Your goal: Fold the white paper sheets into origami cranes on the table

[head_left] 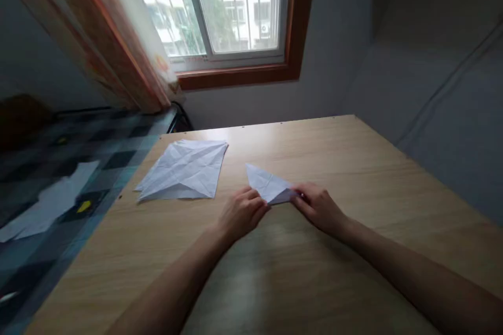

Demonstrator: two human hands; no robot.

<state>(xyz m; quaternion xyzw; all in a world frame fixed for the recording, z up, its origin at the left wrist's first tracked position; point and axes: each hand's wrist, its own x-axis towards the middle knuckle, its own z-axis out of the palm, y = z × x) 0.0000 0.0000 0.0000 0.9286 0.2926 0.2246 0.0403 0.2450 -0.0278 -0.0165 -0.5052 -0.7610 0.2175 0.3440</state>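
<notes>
A small white paper folded into a pointed triangle (267,184) lies on the wooden table (353,167), its tip aimed away from me. My left hand (241,213) pinches its near left edge with curled fingers. My right hand (320,208) pinches its near right corner. Both hands rest on the tabletop.
A larger creased white sheet (184,170) lies flat on the table to the left of my hands. Left of the table is a bed with a checked cover (78,167) and white paper on it. A window (231,5) and curtain (118,42) stand beyond the table's far edge.
</notes>
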